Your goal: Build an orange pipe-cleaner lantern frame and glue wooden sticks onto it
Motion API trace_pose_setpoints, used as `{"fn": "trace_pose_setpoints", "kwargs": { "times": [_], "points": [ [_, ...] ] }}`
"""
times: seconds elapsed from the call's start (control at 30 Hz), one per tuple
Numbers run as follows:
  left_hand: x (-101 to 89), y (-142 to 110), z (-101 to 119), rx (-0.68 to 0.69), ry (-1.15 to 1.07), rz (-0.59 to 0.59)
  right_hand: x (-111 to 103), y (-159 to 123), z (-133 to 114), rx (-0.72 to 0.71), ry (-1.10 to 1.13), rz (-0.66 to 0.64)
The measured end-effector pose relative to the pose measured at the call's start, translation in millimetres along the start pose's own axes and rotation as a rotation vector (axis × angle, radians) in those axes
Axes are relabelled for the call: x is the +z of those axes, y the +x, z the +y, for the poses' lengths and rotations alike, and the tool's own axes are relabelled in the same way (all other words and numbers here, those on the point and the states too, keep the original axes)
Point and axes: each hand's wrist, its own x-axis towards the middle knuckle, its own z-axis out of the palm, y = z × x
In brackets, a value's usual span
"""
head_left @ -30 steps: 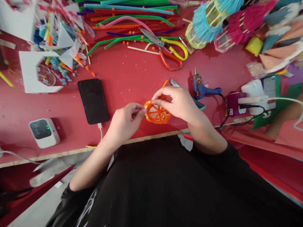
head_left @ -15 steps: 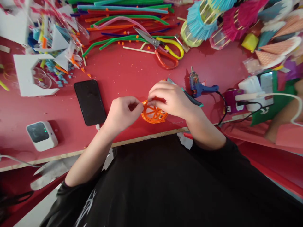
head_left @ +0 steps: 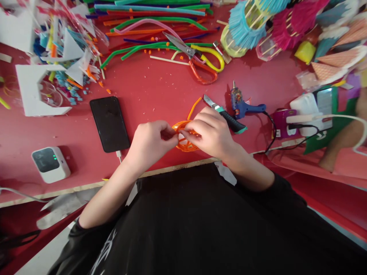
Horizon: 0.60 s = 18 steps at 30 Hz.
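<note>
Now, the right hand (head_left: 210,131) sits nearer the body, exposing the strip (head_left: 194,107) (near the knife (head_left: 225,114)); with the left hand (head_left: 151,141), it pinches the wheel (head_left: 185,146), concentrating work there.

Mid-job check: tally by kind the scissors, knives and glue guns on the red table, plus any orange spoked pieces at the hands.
Scissors: 1 pair
Utility knife: 1
Glue gun: 1
Orange spoked piece: 1
Total: 4
</note>
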Motion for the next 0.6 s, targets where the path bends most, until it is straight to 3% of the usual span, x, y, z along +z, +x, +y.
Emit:
{"fn": "trace_pose_setpoints", "kwargs": {
  "times": [0.4, 0.6],
  "points": [
    [0.9, -1, 7, -0.015, 0.023, 0.011, -8, -15, -18, 0.152, 0.057, 0.077],
    [1.0, -1, 7, 0.017, 0.151, 0.030, -11, -18, -24, 0.157, 0.059, 0.087]
  ]
}}
